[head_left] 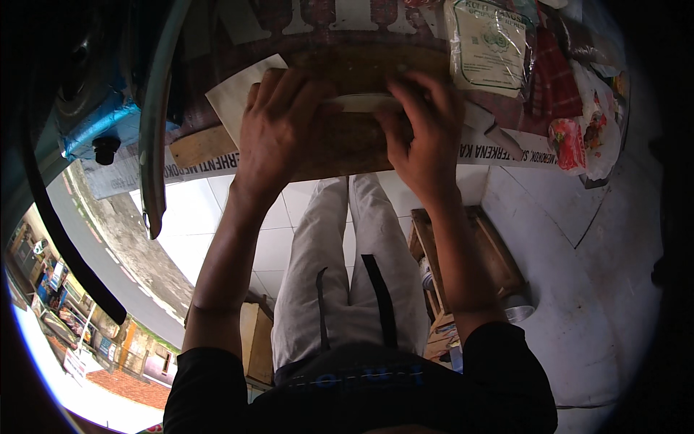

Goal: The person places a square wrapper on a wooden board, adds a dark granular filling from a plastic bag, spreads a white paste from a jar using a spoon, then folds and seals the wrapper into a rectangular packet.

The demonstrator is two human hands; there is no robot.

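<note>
A pale, thin rolled wrapper (361,102) lies crosswise on a dark wooden board (347,141), between my two hands. My left hand (278,119) is curled over its left end, the thumb reaching in toward the roll. At the right end, the bent fingers and thumb of my right hand (425,126) close round it. Under and beyond my left hand sticks out a flat pale sheet (235,94). What the wrapper holds inside, if anything, cannot be seen.
A knife-like tool with a grey handle (504,141) lies right of my right hand. Further right are a clear printed packet (489,47), a red checked cloth (555,79) and a plastic bag (598,119). Blue metal equipment (97,126) stands left; a wooden stool (477,253) is below.
</note>
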